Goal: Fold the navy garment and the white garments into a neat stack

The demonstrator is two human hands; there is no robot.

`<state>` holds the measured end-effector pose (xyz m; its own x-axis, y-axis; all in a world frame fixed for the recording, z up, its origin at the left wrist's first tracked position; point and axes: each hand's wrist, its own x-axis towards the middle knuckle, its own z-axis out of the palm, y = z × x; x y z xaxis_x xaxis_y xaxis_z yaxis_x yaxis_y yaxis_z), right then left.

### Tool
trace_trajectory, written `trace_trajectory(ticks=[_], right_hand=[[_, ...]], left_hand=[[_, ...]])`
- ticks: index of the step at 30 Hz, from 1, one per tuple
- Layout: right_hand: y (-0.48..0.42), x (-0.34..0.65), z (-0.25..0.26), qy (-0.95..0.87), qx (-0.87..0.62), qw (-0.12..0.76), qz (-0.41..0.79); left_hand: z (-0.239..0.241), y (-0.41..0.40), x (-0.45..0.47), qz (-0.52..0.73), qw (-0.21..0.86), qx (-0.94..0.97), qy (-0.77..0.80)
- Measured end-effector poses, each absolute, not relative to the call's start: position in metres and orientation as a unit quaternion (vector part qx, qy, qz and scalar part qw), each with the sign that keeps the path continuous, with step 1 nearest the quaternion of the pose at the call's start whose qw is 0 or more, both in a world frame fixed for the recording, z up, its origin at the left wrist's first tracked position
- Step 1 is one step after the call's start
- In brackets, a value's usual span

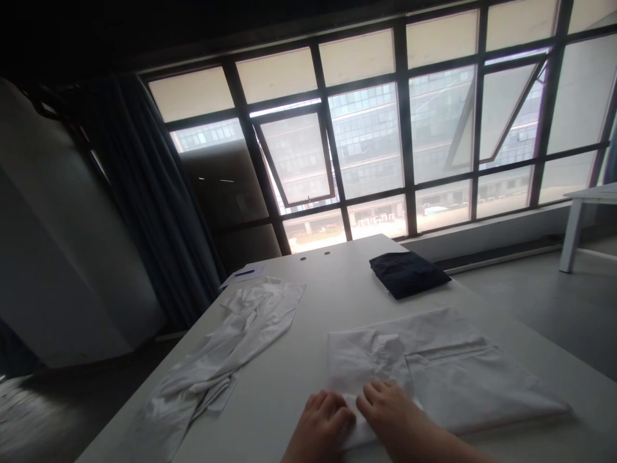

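Observation:
A white shirt (453,379) lies folded in a broad flat shape on the near right of the table, its placket showing as a line across the cloth. At its near left corner my left hand (324,421) has its fingers curled onto the fabric edge. Just to the right, my right hand (393,411) is closed on the same shirt, fingers bent over the cloth. The fingertips of both hands are partly hidden, and the two hands are close together but apart.
A rumpled white garment (241,334) stretches along the table's left side. A folded dark navy garment (409,273) lies at the far right edge of the white table (332,289). Paper with a pen (245,272) sits at the far left corner. Windows stand beyond.

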<state>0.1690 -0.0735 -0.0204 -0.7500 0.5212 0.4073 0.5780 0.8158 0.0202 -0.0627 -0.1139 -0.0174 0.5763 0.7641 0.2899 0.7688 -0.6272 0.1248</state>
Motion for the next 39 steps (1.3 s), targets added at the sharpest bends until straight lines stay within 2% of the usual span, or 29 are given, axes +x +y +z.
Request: trace_trajectory(ticks=[5, 11, 15, 19, 21, 23, 27, 31, 39], right_hand=[[-0.070, 0.189, 0.027, -0.931, -0.314, 0.187, -0.021], [-0.088, 0.202, 0.038, -0.939, -0.317, 0.068, 0.114], [-0.088, 0.217, 0.058, -0.924, -0.296, 0.096, 0.223], [-0.054, 0.226, 0.077, -0.880, -0.332, 0.156, 0.302], [-0.023, 0.224, 0.077, -0.856, -0.391, 0.220, 0.257], [0.009, 0.220, 0.071, -0.829, -0.463, 0.246, 0.195], [0.059, 0.211, 0.055, -0.776, -0.574, 0.152, 0.214], [0.083, 0.202, 0.046, -0.768, -0.575, 0.134, 0.247], [0.083, 0.184, 0.033, -0.793, -0.557, 0.161, 0.185]], left_hand=[[-0.014, -0.117, -0.055, -0.152, -0.028, -0.891, -0.427], [-0.015, -0.116, -0.066, -0.100, -0.068, -0.909, -0.398], [0.007, -0.121, -0.075, -0.076, -0.190, -0.895, -0.396], [0.039, -0.116, -0.077, -0.204, -0.292, -0.821, -0.447], [0.049, -0.098, -0.078, -0.280, -0.284, -0.765, -0.505], [0.052, -0.069, -0.080, -0.317, -0.254, -0.730, -0.549], [0.039, -0.004, -0.081, -0.314, -0.212, -0.693, -0.613], [0.019, 0.027, -0.074, -0.290, -0.173, -0.681, -0.650], [0.009, 0.027, -0.070, -0.244, -0.088, -0.673, -0.692]])
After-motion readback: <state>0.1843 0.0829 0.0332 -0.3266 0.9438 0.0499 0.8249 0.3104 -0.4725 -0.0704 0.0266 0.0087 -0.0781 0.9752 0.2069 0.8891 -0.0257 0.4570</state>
